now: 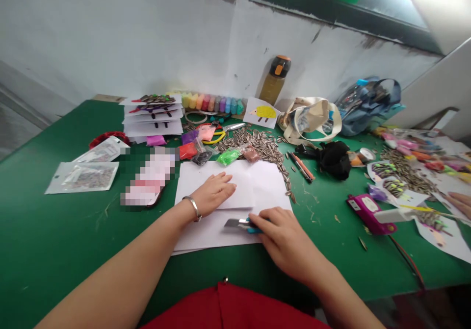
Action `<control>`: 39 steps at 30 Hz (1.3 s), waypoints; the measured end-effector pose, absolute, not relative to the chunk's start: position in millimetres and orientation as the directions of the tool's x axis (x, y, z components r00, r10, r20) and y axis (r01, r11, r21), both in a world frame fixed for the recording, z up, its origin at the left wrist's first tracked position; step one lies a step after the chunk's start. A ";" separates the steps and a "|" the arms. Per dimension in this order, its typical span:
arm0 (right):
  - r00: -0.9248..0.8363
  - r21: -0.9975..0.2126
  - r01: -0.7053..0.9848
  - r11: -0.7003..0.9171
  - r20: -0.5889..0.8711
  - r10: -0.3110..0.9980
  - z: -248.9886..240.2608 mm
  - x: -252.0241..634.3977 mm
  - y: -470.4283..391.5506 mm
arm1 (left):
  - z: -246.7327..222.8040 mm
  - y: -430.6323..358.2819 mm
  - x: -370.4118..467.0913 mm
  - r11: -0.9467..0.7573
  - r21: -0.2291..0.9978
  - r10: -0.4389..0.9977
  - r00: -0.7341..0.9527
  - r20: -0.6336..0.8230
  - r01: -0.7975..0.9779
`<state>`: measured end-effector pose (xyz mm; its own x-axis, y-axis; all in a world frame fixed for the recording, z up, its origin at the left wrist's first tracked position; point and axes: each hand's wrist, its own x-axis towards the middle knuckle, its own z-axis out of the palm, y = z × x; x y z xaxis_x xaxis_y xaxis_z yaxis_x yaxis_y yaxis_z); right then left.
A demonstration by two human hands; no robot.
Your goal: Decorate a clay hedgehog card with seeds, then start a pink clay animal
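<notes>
My left hand lies flat with its fingers spread on a smaller white sheet, which rests on larger white paper. A silver bracelet circles the left wrist. To the right, my right hand is closed around a blue-handled utility knife. The knife's blade points left, just over the larger paper and below the smaller sheet's lower edge. Packets of coloured clay, one of them green, lie along the paper's top edge.
Sunflower seeds spread behind and right of the paper. A phone and plastic packets lie left. Pens, a black pouch and a magenta device are right. Another person's hand shows at the right edge.
</notes>
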<state>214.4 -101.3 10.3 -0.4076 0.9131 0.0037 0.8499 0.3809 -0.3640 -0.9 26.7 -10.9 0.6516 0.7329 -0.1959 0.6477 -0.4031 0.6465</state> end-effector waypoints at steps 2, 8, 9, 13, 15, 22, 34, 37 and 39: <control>-0.285 -0.346 0.892 0.291 0.069 0.956 3.3 237.8 -97.9 | -12.2 25.9 -0.6 -0.466 0.598 0.715 0.676 -0.179 0.652; 0.294 -0.335 0.918 -0.213 0.211 0.932 -14.3 287.7 -61.3 | -15.0 21.1 1.9 -0.526 0.516 0.720 0.677 -0.152 0.676; 0.334 -0.338 0.906 -0.256 0.198 0.921 -14.4 292.1 -53.4 | -16.5 20.5 2.1 -0.540 0.507 0.721 0.680 -0.132 0.671; 0.368 -0.213 0.919 -0.331 0.167 0.915 -12.3 302.2 -29.0 | -22.0 18.3 2.3 -0.580 0.473 0.720 0.689 -0.083 0.663; 0.362 -0.166 0.927 -0.336 0.168 0.917 -13.8 304.0 -23.4 | -23.0 17.4 2.1 -0.584 0.471 0.719 0.691 -0.078 0.661; 0.270 -0.114 0.961 -0.252 0.186 0.945 -23.9 301.8 -23.7 | -22.9 14.7 1.8 -0.594 0.463 0.724 0.688 -0.051 0.658; -0.530 -0.298 0.797 0.526 0.074 0.845 20.8 197.3 -16.0 | -14.2 7.9 3.2 -0.677 0.405 0.704 0.701 0.114 0.614; -0.542 -0.271 0.806 0.527 0.022 0.840 21.8 190.8 -7.2 | -14.0 8.3 2.8 -0.687 0.369 0.708 0.691 0.146 0.626; -0.506 -0.316 0.806 0.501 0.071 0.859 17.5 193.3 -2.6 | -13.5 8.2 2.5 -0.680 0.365 0.722 0.669 0.178 0.636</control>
